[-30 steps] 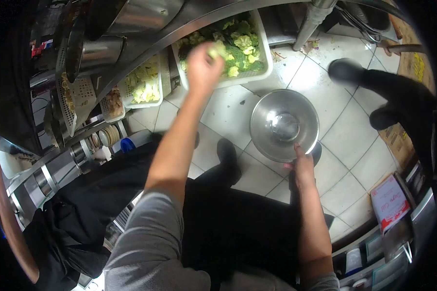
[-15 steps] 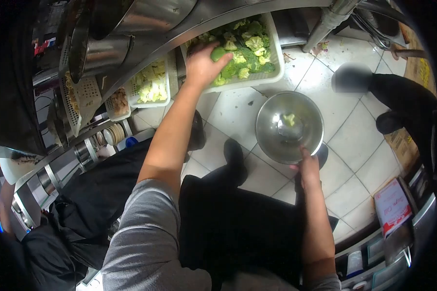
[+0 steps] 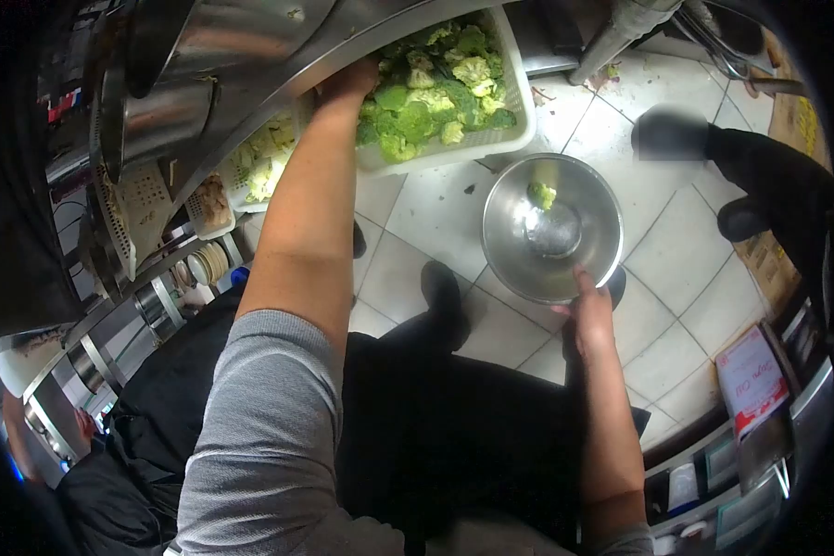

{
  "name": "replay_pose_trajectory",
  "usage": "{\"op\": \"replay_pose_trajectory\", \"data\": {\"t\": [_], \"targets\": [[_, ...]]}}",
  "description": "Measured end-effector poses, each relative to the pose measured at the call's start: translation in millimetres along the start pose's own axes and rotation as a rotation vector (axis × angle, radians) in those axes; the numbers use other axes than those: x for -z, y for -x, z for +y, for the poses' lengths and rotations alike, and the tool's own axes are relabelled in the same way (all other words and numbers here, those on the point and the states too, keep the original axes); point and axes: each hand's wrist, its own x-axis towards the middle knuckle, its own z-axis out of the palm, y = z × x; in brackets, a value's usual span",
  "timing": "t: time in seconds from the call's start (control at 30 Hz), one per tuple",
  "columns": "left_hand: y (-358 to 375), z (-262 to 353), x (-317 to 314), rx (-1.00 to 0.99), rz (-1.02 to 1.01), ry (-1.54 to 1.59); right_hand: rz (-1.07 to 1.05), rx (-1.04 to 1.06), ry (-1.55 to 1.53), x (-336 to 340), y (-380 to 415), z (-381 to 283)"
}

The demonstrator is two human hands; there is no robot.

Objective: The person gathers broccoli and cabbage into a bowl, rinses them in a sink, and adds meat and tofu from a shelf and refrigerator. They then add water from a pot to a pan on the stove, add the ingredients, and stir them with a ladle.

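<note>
My right hand (image 3: 590, 313) grips the near rim of a round metal bowl (image 3: 519, 243), thumb inside. One green floret (image 3: 542, 195) lies in the bowl, toward its far side. My left hand (image 3: 350, 82) reaches under the metal shelf edge at the left end of a white basket (image 3: 525, 116). Its fingers are hidden there, so what they touch cannot be made out. Broccoli and pale green florets (image 3: 435, 97) fill the basket.
Left of the basket stand a container of pale chopped vegetable (image 3: 267, 162) and a smaller basket (image 3: 215, 208) of brownish pieces. A metal shelf (image 3: 343, 46) overhangs them. Another person's dark-clothed legs (image 3: 774, 185) are at the right, another person at the lower left.
My left hand has moved left and up, from over the florets to beneath the shelf edge. The floret in the bowl lies farther up, and the bowl is slightly higher in view.
</note>
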Motion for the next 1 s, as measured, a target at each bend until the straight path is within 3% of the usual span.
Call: {"op": "replay_pose_trajectory", "data": {"t": [0.07,0.17,0.23,0.37,0.47,0.53,0.57,0.67,0.73,0.83,0.87,0.97,1.0], "targets": [[1,-18,-18,-0.001,-0.027,-0.084,-0.006,-0.013,0.015,0,0,2],[5,-28,-19,-0.085,-0.068,0.027,-0.011,-0.019,0.016,-4,2,-2],[8,-15,6,-0.118,0.01,0.085,-0.004,0.005,0.02,-9,2,-4],[12,-26,-7,-0.075,-0.008,-0.011,-0.021,-0.041,0.059,-8,-1,-7],[7,-17,0,0.006,0.026,0.231,-0.022,-0.022,0.056,-6,-2,-9],[5,-8,-8,-0.185,-0.011,0.135,-0.008,-0.035,0.052,-2,-4,-3],[4,-2,-11,-0.184,-0.01,0.132,-0.012,-0.035,0.053,-2,-3,-3],[-4,10,-27,-0.172,-0.011,0.064,0.044,-0.013,0.024,-4,1,-7],[-7,14,-30,-0.045,-0.031,0.16,0.02,-0.019,0.038,-2,0,-5],[-7,5,-27,-0.131,0.036,0.224,-0.004,0.0,0.006,0,1,-6],[-3,2,-26,-0.055,0.022,0.231,-0.002,-0.001,0.003,0,2,-7],[20,20,22,0.014,-0.009,0.07,0.021,-0.027,-0.007,-4,2,-10],[36,35,42,0.063,-0.007,0.325,-0.01,-0.03,-0.008,0,-3,-5]]}}
